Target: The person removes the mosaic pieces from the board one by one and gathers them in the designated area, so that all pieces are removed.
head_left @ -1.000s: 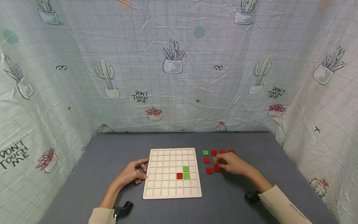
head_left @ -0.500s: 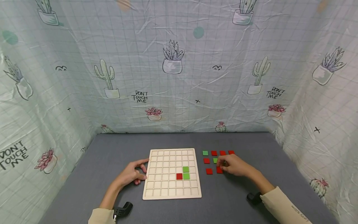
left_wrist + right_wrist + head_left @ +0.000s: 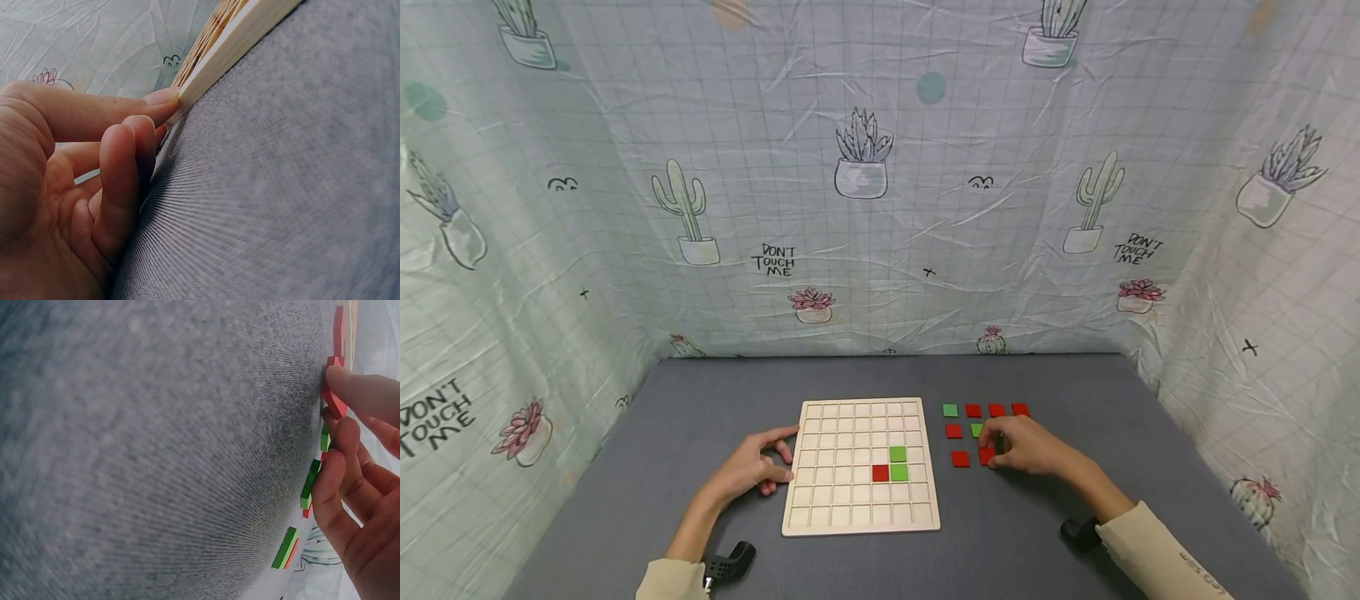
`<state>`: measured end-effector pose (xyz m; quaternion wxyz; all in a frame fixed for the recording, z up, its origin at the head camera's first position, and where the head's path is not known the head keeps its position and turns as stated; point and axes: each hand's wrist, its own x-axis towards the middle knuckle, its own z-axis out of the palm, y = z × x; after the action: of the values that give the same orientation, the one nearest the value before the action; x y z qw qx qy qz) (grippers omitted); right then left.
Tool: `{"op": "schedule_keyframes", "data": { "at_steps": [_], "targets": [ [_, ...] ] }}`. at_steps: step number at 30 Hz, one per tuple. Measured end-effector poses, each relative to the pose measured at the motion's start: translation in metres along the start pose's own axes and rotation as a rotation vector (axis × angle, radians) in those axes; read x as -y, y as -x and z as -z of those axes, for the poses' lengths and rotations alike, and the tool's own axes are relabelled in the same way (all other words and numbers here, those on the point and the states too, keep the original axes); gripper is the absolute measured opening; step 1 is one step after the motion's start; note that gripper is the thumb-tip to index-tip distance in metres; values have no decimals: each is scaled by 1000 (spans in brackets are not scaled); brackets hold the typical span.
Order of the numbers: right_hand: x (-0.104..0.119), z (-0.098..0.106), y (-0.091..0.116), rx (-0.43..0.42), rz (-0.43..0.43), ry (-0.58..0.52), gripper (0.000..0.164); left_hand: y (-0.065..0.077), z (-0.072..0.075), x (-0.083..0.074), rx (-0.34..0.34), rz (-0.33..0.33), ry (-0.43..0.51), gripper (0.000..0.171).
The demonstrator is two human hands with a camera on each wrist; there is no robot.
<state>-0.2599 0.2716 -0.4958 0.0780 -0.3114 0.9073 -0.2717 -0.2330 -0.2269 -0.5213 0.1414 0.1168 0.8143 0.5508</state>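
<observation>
My left hand [image 3: 751,467] lies at the left edge of a pale wooden grid board [image 3: 827,530], its thumb and index fingertip spread apart along that side. In the left wrist view the thumb [image 3: 119,111] presses the board's edge [image 3: 215,62]. Two green tiles [image 3: 898,472] and one red tile [image 3: 880,473] sit in the board's cells. To the right, my right hand [image 3: 1026,443] pinches a square red tile [image 3: 987,457] low over the table. That red tile [image 3: 335,394] stands tilted under the thumb in the right wrist view.
Right of the board lie several loose red and green tiles, such as a green one [image 3: 951,410] at the back and a red one [image 3: 960,459] in front. My right hand hides part of this group. A patterned curtain [image 3: 880,250] rises behind the grey table [image 3: 865,575].
The red tile at my right hand has shifted slightly right and towards me, away from the neighbouring red tile. My left hand and the board stay in place.
</observation>
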Motion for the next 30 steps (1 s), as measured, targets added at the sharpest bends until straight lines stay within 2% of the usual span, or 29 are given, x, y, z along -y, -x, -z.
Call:
{"op": "schedule_keyframes", "data": {
  "at_steps": [30],
  "targets": [
    [-2, 6, -5, 14, 13, 29, 17, -4, -1, 1, -16, 13, -9, 84]
  ]
}}
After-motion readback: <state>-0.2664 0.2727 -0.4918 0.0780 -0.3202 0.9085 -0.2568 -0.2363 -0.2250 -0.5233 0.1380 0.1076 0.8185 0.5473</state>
